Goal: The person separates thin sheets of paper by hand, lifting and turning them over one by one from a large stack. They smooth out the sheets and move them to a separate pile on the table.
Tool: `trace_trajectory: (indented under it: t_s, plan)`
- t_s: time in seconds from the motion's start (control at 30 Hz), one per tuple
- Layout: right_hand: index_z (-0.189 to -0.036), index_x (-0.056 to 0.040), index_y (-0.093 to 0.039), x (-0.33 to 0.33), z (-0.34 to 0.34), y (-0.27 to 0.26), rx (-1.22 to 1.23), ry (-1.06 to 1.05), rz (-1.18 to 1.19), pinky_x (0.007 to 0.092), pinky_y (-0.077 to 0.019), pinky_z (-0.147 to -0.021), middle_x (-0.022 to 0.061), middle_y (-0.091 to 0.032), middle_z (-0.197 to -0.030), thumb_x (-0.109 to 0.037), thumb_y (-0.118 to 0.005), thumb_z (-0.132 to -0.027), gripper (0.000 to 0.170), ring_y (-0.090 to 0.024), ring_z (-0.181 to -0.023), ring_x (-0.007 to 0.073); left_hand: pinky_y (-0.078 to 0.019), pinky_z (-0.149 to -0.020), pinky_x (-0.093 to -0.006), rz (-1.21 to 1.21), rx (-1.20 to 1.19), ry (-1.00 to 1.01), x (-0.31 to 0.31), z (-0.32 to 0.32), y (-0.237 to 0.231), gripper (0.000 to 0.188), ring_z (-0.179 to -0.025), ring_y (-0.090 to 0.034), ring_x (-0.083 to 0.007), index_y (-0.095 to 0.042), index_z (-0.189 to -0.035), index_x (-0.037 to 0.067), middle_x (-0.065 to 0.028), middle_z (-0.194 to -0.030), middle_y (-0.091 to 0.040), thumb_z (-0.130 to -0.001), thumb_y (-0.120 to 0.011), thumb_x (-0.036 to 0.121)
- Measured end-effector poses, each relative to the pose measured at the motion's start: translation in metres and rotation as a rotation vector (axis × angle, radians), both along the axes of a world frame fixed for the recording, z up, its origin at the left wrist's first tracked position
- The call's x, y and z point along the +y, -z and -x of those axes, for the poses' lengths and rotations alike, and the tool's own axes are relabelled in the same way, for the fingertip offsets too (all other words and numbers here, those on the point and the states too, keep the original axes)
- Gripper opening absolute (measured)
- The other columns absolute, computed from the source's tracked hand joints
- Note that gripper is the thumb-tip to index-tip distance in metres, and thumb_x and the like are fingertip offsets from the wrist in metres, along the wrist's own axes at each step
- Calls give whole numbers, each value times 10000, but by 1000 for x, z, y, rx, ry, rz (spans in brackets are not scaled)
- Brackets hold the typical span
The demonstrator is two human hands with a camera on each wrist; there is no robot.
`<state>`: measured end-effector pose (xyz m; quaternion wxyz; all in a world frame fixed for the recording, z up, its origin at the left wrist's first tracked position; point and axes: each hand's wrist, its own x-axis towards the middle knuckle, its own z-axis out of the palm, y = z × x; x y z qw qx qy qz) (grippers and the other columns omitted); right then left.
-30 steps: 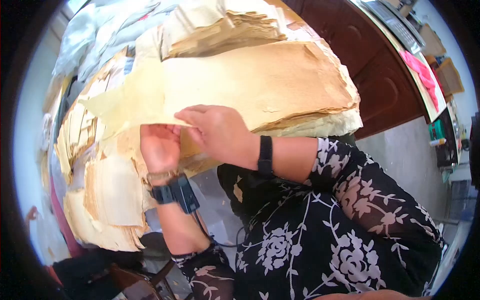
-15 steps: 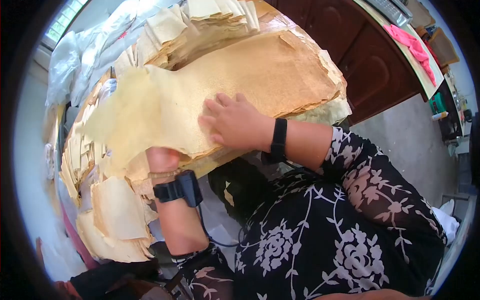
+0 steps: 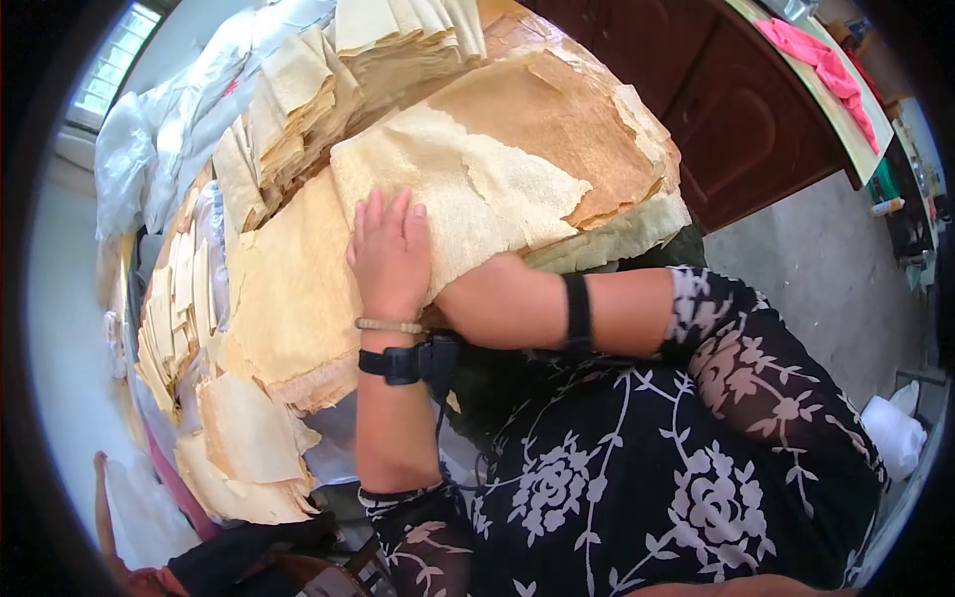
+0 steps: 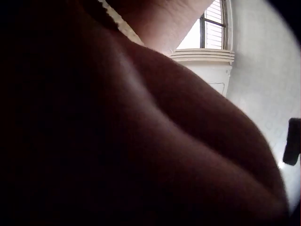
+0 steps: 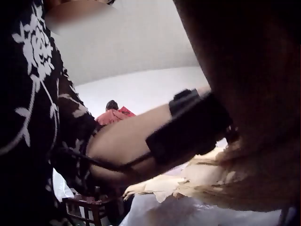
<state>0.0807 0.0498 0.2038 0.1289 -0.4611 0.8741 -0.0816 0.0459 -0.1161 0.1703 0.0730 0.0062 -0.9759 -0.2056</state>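
A pale sheet (image 3: 468, 189) with a ragged right edge lies over part of a browner, thin-layered stack (image 3: 547, 99) in the head view. My left hand (image 3: 391, 254) rests flat on the pale sheet near its left side, fingers extended and pointing away from me. Close beside the left wrist, my right hand (image 3: 497, 298) is at the near edge of the sheet, its fingers hidden from sight. More tan layers (image 3: 288, 289) spread out to the left of the left hand. The wrist views show mostly dark skin and a sleeve, with no fingers visible.
Folded sheets (image 3: 408, 30) stand in bundles along the far side, and smaller bundles (image 3: 179, 298) at the left. Loose pieces (image 3: 244, 438) lie at the near left. Clear plastic (image 3: 129, 149) is at the far left, a brown cabinet (image 3: 746, 129) at the right.
The pale sheet that hung leftward now lies folded over to the right on the stack. My left hand has come from beneath it to its top; my right hand has moved to the near edge.
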Motion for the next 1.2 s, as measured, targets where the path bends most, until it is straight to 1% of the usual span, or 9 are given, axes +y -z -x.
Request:
trace_trajectory:
  t_s: [0.2, 0.3, 0.37, 0.43, 0.57, 0.63, 0.97, 1.03, 1.2]
  plan:
    - [-966, -45, -684, 65, 2, -62, 33, 0, 542, 404, -533, -864, 99, -693, -906, -371, -667, -898, 334, -683, -923, 297, -245, -1162, -591, 320, 149, -98, 17, 3, 23, 523, -1463, -316, -418, -569, -1422, 145, -220, -1543, -422, -991, -542, 441]
    - [-1052, -26, -638, 63, 29, -6, 234, 105, 615, 422, -491, -932, 136, -648, -1062, -399, -680, -889, 409, -632, -1042, 333, -364, -1099, -521, 393, 232, -69, 2, 5, 22, 536, -1359, -443, -407, -568, -1405, 113, -236, -1449, -505, -969, -593, 425]
    - [-1129, -14, -612, 72, 38, 7, 37, 94, 361, 432, -462, -975, 164, -600, -1188, -429, -694, -869, 496, -588, -1134, 354, -450, -1044, -471, 422, 290, -36, -31, 11, 14, 545, -1278, -544, -385, -566, -1395, 88, -232, -1380, -569, -960, -620, 412]
    - [-1140, -12, -617, 74, 34, 10, 101, 79, 428, 425, -473, -956, 145, -596, -1211, -462, -711, -843, 548, -596, -1133, 340, -553, -882, -365, -525, -132, -443, -66, 8, -4, 511, -1038, -684, -299, -587, -1339, 20, -183, -1206, -677, -936, -685, 319]
    - [-1048, -26, -637, 75, 39, 21, 200, 60, 531, 408, -492, -879, 119, -627, -1059, -558, -738, -790, 600, -623, -1062, 301, -594, -739, -311, -1028, -454, -436, -58, 6, -41, 446, -928, -733, -213, -581, -1277, -53, -158, -1150, -711, -951, -683, 235]
    - [-1072, -22, -626, 76, 40, 22, 202, 57, 550, 414, -497, -881, 128, -637, -1074, -550, -751, -781, 615, -632, -1062, 309, -589, -844, -375, -1432, -515, -350, -36, 8, -47, 367, -952, -718, -256, -603, -1223, -90, -163, -1113, -710, -922, -653, 114]
    - [-1163, 4, -589, 47, 29, 5, 68, 426, 586, 480, -545, -762, 212, -694, -891, -364, -698, -866, 485, -690, -852, 401, -601, -812, -345, -1229, -333, -165, 0, 41, -69, 319, -883, -727, -217, -622, -1167, -78, -148, -1035, -722, -939, -655, 143]
    - [-1193, -2, -612, 45, 30, 6, 71, 470, 582, 496, -539, -756, 223, -697, -893, -314, -668, -890, 438, -684, -845, 417, -546, -686, -283, -1222, -270, -148, 22, 32, -69, 446, -719, -656, -167, -654, -1182, -29, -116, -924, -696, -925, -690, 334]
    - [-1168, -44, -684, 53, 40, 9, 25, 611, 692, 494, -535, -725, 216, -708, -872, -259, -614, -938, 322, -669, -774, 426, -516, -909, -294, -1431, -84, -91, 13, 16, 8, 557, -1032, -648, -192, -620, -1265, -21, -141, -1170, -667, -1017, -575, 475]
